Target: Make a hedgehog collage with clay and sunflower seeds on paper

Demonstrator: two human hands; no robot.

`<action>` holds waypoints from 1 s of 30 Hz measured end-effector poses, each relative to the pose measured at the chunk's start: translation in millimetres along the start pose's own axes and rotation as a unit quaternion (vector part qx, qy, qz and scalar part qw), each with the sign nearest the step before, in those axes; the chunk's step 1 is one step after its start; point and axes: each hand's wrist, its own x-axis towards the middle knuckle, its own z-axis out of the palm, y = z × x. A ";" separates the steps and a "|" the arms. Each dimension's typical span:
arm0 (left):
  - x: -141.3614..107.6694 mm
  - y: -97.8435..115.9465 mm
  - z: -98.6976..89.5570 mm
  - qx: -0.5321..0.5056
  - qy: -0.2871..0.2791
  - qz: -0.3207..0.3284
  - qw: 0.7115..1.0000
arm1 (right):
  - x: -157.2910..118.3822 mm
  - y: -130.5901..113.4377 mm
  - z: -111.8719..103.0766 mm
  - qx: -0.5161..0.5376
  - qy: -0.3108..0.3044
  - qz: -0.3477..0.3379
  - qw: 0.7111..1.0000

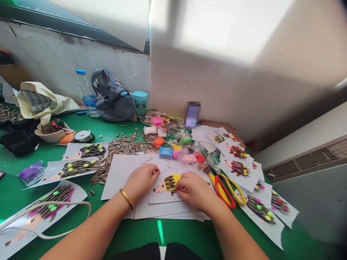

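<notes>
A white paper card [159, 198] lies in front of me with a hedgehog on it: a peach clay snout and a yellow clay body [177, 177] bearing several striped sunflower seeds [170, 182]. Over the card's right side, my right hand [195, 190] is closed, its fingertips pinched against the yellow clay. What sits between those fingertips is hidden. My left hand [143, 178] is closed too, thumb and fingers together by the card's upper left corner, and I cannot make out anything in them. Blank white sheets [151, 213] lie beneath the card.
A pile of sunflower seeds [130, 146] spreads behind the sheets. Clay packets [166, 152] lie beyond my hands. Red-handled scissors [224, 193] and yellow-handled scissors [234, 189] rest by my right forearm. Hedgehog cards [238, 168] flank both sides; a white cable [88, 209] crosses the left one.
</notes>
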 end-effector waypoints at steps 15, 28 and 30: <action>0.1 -1.4 1.2 -0.005 0.005 0.004 1.000 | 4.0 -15.4 16.9 -0.211 0.026 -0.067 0.975; 0.0 0.9 1.7 -0.021 0.016 0.003 1.000 | 1.7 -12.7 11.2 -0.177 0.039 -0.047 0.982; 0.5 0.0 2.0 -0.023 0.016 0.003 1.000 | 2.8 -13.1 13.4 -0.182 0.030 -0.043 0.982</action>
